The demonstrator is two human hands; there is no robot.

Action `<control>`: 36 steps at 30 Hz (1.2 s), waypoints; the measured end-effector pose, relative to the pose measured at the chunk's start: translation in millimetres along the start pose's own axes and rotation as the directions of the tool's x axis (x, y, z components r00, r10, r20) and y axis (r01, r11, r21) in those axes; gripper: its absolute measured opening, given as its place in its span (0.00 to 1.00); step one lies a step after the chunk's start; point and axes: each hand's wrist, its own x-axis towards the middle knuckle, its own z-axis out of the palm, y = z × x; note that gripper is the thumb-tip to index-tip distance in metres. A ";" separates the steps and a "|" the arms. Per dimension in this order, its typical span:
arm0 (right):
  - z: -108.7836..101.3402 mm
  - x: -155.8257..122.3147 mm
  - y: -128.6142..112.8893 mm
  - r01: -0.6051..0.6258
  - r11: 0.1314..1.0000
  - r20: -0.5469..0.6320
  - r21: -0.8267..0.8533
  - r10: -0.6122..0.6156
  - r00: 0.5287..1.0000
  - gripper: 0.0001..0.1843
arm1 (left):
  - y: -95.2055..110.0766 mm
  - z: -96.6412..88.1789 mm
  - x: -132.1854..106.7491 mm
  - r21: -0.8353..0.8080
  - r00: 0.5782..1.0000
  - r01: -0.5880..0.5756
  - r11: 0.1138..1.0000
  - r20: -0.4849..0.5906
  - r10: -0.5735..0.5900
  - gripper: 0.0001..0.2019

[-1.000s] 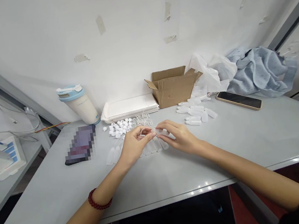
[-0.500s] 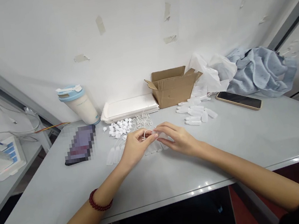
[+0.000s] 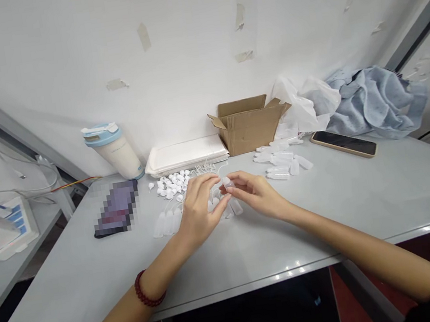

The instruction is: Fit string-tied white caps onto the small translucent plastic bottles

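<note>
A small translucent plastic bottle (image 3: 232, 183) is gripped between the thumb and fingers of my right hand (image 3: 258, 192). It has a white cap (image 3: 225, 181) with a thin curved tube above it. My left hand (image 3: 197, 206) has its thumb and fingertips curled around the cap; the exact contact is partly hidden. Beneath and between the hands lie several bottles with tubes, partly covered. More capped bottles (image 3: 165, 223) lie in a row left of my left hand. Behind it is a pile of white caps (image 3: 172, 184), with thin tubes (image 3: 203, 168) next to them.
Loose bottles (image 3: 281, 159) lie to the right, before an open cardboard box (image 3: 250, 129). A stack of white sheets (image 3: 185, 154) and a tumbler (image 3: 117, 154) stand at the back. Phones lie left (image 3: 116, 208) and right (image 3: 344, 144), near plastic bags (image 3: 303, 104) and blue cloth (image 3: 380, 104).
My left hand has turned, its fingers now higher and more extended. The bottle's cap and tube have come into view between my hands, the tube now pointing up and right.
</note>
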 end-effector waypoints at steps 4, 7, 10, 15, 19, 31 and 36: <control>0.1 0.2 -5.2 -0.082 0.986 0.042 0.143 0.076 0.996 0.14 | -0.8 0.8 0.1 0.046 0.985 -0.139 0.989 0.105 0.134 0.21; -1.7 1.1 -6.5 -0.105 0.982 0.039 0.159 0.100 0.994 0.14 | -1.1 1.8 -1.0 0.062 0.980 -0.150 0.987 0.144 0.140 0.22; -3.3 2.2 -4.5 -0.118 0.980 0.019 0.158 0.116 0.993 0.12 | -1.1 4.1 -3.0 0.095 0.979 -0.147 0.985 0.153 0.132 0.22; -4.8 4.3 -0.8 -0.159 0.973 0.009 0.168 0.160 0.987 0.12 | -0.2 10.4 -4.3 0.178 0.975 -0.192 0.965 0.146 0.167 0.22; -12.0 8.2 -4.0 -0.206 0.975 0.012 0.089 0.205 0.979 0.14 | -0.3 15.4 -1.6 0.177 0.973 -0.198 0.964 0.151 0.172 0.22; -49.2 18.8 -4.7 -0.232 0.887 0.205 -0.401 0.333 0.920 0.13 | 15.8 32.3 6.5 0.181 0.912 -0.016 0.983 0.407 -0.060 0.15; -47.1 19.4 4.0 -0.212 0.873 0.248 -0.439 0.344 0.906 0.12 | 16.4 31.5 4.6 0.208 0.854 0.026 0.978 0.503 -0.130 0.14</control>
